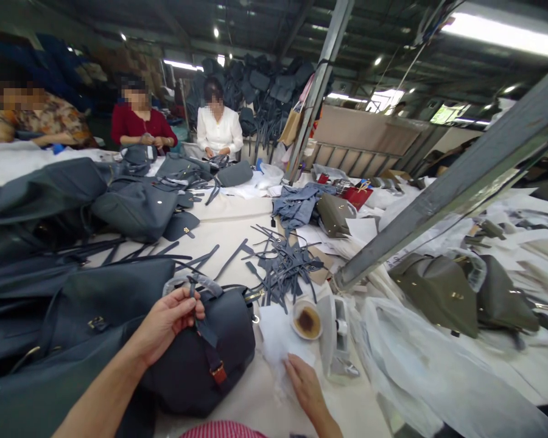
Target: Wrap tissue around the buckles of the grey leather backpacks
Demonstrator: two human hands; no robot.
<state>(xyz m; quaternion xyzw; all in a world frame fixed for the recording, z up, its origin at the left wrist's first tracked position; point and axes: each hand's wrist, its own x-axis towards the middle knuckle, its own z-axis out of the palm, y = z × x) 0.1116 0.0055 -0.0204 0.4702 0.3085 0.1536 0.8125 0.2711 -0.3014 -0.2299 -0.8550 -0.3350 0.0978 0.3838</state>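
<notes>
A dark navy leather handbag (219, 359) with a gold zip and a reddish-brown piece on its front strap sits before me. My left hand (176, 313) is closed over its top, pinching a narrow navy leather strap (205, 328) between thumb and fingers. Clear plastic wraps the bag's handle (196, 281). To the right of the bag, my right hand (305, 383) has its fingers together at the edge of a thin white sheet (276, 328); the thumb is hidden. Just beyond that hand stands a small round dish (307, 320) with brown stuff in it.
Loose navy straps (285, 264) lie heaped ahead. Large navy bags (91, 298) crowd the left. A slanted metal post (420, 201) rises at right, near olive bags (433, 292) and plastic wrapping (420, 347). Several people work across the table, one in a white top (219, 131).
</notes>
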